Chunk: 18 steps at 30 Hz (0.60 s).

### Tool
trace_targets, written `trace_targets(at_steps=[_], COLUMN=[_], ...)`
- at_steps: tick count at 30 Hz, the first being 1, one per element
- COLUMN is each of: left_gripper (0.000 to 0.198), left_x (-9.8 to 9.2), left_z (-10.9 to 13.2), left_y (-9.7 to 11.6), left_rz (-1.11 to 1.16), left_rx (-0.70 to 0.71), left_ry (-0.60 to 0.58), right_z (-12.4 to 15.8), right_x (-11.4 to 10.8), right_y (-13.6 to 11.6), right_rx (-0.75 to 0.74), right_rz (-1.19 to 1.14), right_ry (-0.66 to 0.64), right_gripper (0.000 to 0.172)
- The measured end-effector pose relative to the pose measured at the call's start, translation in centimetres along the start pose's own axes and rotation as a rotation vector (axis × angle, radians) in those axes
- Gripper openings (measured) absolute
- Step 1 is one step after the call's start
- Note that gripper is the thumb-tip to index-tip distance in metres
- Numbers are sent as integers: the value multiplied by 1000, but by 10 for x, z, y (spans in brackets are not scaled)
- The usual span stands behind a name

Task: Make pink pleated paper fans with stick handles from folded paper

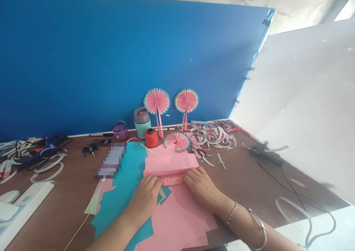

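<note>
Both my hands rest on a pink paper sheet (170, 164) that is partly pleated into narrow folds. My left hand (145, 197) pinches the pleated edge from the left, fingers curled. My right hand (201, 184) presses on the same pleats from the right, fingers bent over the fold. More pink sheets (180, 221) and teal sheets (130, 180) lie under my hands on the brown table (69, 206). A half-open pink paper fan (176, 141) lies just beyond the sheet.
Two round paper fans (156, 101) (186, 100) lean on the blue board (111, 58). A red thread spool (151, 138), a teal flask (142, 122), a purple cup (120, 131), scissors (198, 152), paper strips (216, 136), and glue guns (264, 153) (41, 149) are about.
</note>
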<state>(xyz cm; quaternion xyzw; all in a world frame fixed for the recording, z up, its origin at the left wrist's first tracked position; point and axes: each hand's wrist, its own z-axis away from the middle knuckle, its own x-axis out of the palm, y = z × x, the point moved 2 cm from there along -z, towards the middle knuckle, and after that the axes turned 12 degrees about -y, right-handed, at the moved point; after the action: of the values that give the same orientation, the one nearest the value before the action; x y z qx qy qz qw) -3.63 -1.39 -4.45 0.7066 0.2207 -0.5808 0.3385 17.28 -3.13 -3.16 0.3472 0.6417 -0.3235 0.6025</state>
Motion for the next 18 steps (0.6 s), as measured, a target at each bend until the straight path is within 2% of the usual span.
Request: trace_targets(at_steps=[5,14,18], left_gripper=[19,22,22], left_x=[-3,-9,-8], left_z=[-4,-7,-6], left_y=[-4,-5,-5], left_rz=[82,60,0], left_rx=[3,-56,-44], left_ry=[51,-2,11], right_z=[-3,-4,-4], right_x=[-1,-5,-5], right_y=[5,5,6], right_rx=[74,180,216], right_rz=[-123,-195,-216], right_ry=[-49,-15,-6], right_gripper=[17,13,9])
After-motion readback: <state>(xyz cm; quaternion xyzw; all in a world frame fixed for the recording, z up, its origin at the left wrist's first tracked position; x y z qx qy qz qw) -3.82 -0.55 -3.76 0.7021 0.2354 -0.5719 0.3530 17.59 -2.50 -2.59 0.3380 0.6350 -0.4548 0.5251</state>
